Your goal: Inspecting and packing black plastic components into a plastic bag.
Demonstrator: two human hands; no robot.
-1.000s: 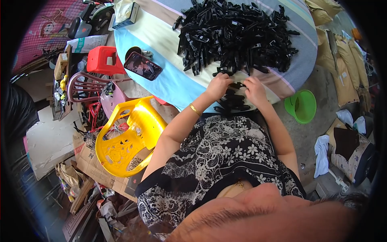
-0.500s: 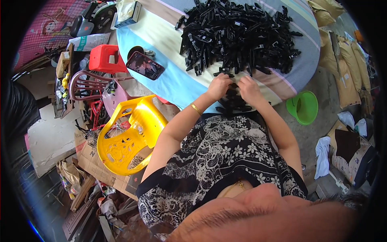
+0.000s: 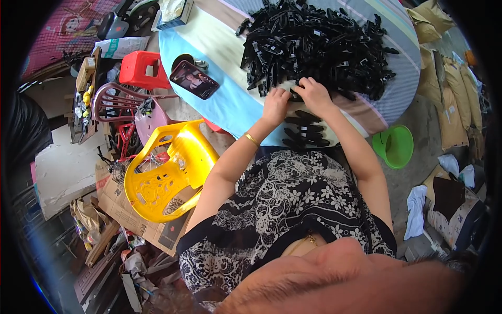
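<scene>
A large heap of small black plastic pieces (image 3: 319, 44) lies on the striped tablecloth. At its near edge my right hand (image 3: 315, 97) has its fingers bent down onto the pieces, gripping at one there. My left hand (image 3: 276, 106) is just to the left and a little nearer, fingers curled together; what they hold is hidden. A dark black piece (image 3: 296, 96) shows between the two hands. Closer to my body, a smaller group of black pieces (image 3: 305, 131) lies in rough rows by the table's edge.
Left on the table (image 3: 230, 115) are a phone (image 3: 194, 80) playing a video, a round tin (image 3: 182, 62) behind it and a tissue box (image 3: 174, 13). A yellow plastic chair (image 3: 196, 152) and a red stool (image 3: 142, 69) stand left; a green bucket (image 3: 393, 146) stands right.
My hands have moved from above the small group toward the heap, the right one farther forward. The near rows of pieces now show more. The whole view has shifted slightly.
</scene>
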